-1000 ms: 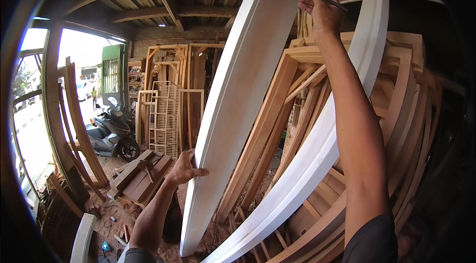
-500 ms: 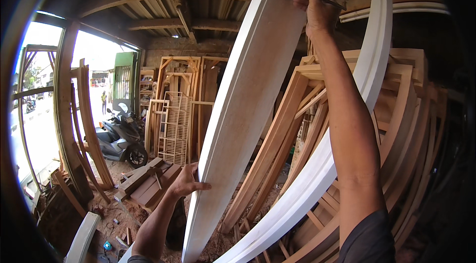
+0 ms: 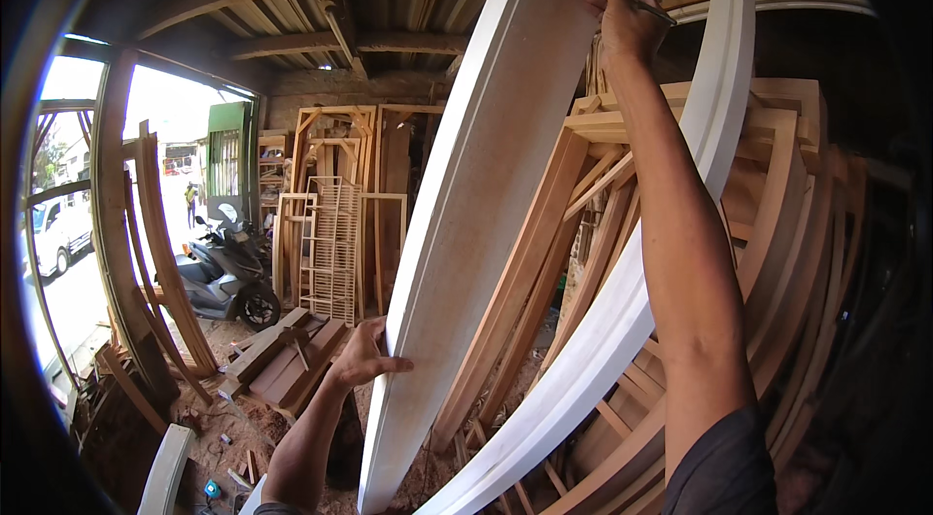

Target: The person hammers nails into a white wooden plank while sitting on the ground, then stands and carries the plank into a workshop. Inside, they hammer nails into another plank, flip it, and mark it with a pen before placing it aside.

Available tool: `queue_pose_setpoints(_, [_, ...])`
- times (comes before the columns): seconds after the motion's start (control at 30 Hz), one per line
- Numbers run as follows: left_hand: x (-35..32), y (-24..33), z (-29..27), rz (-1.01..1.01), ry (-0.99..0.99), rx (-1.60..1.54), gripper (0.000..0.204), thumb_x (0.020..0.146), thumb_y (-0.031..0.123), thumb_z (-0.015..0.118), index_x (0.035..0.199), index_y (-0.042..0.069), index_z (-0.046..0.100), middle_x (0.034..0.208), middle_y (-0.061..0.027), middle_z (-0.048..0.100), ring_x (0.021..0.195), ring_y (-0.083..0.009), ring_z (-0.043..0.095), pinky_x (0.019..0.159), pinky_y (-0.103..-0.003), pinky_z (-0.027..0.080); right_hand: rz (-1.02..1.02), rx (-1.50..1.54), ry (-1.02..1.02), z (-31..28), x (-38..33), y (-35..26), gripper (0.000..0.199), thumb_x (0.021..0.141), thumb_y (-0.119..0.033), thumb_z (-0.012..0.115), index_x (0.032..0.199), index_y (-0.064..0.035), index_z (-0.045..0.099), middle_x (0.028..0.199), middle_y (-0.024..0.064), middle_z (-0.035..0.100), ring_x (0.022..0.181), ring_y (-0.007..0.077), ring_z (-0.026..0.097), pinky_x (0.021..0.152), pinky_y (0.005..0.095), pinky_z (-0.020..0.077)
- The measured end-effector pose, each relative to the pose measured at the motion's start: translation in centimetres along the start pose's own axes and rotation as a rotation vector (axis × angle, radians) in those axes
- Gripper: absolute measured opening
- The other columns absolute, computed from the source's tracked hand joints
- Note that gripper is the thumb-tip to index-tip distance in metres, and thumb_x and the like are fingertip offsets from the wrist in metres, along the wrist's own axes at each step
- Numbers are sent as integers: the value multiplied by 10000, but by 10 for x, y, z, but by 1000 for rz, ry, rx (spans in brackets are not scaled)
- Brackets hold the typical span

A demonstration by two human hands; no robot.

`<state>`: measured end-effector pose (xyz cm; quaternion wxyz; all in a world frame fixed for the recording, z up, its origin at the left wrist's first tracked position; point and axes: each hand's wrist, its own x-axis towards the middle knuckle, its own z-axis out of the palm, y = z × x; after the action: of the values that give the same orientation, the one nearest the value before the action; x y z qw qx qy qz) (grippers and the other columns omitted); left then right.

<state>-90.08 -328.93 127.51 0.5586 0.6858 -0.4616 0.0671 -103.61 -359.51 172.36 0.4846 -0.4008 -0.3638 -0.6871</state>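
Observation:
A long board with a white edge and a brownish, thinly painted face leans upright before me, its top running out of view. My left hand grips its left edge low down, thumb on the face and fingers behind. My right hand, raised near the board's upper right edge, pinches a thin dark pencil. The pencil's tip is at the board's face; whether it touches, I cannot tell. Under my right forearm, a white moulded length of wood curves in view from lower centre to upper right.
Wooden frames stand stacked to the right. A scooter is parked near the open doorway at left, with planks on the littered floor. Another white piece lies lower left, beside a small blue object.
The view has turned slightly, so the background sits further left and a white van shows outside. Both hands keep almost the same places on the board, still holding board and pencil.

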Motion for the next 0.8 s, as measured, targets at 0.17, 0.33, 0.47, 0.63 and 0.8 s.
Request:
queue_pose_setpoints(0.17, [5, -2, 6, -15, 23, 31, 751, 649, 265, 941, 1255, -89, 673, 1128, -184, 763, 1063, -264, 724, 1044, -440, 546, -16, 2, -414, -11, -12, -4, 170, 993, -108, 728, 1108, 10, 687, 967, 161, 771, 854, 231, 777, 806, 360, 661])
queue_pose_setpoints(0.33, [19, -11, 25, -29, 98, 59, 768, 676, 208, 900, 1318, -100, 614, 1146, -206, 748, 1043, -278, 732, 1027, -444, 560, 10, -182, -259, -59, -17, -48, 301, 1056, -219, 675, 1228, 28, 675, 1044, 188, 771, 902, 240, 779, 850, 350, 653])
queue_pose_setpoints(0.47, [36, -18, 47, -68, 124, 55, 726, 683, 173, 881, 1305, -91, 617, 1116, -197, 751, 1003, -276, 740, 984, -425, 577, -82, -466, -104, -120, -75, -103, 380, 1107, -331, 607, 1203, 19, 720, 1006, 148, 782, 897, 199, 771, 833, 302, 623])
queue_pose_setpoints(0.63, [70, -35, 88, -161, 149, 194, 672, 677, 197, 880, 1234, -97, 648, 974, -198, 764, 870, -270, 749, 852, -411, 606, -134, -810, -152, -181, -186, -158, 338, 1128, -247, 551, 1226, 33, 714, 1092, 173, 762, 981, 223, 758, 873, 359, 632])
queue_pose_setpoints(0.8, [105, -60, 125, -138, 136, 221, 561, 679, 227, 882, 1097, -79, 667, 911, -202, 767, 784, -270, 744, 770, -416, 607, -30, -891, -421, -227, -248, -219, 163, 1047, -12, 622, 1185, 54, 676, 1092, 169, 718, 1010, 227, 727, 875, 348, 614])
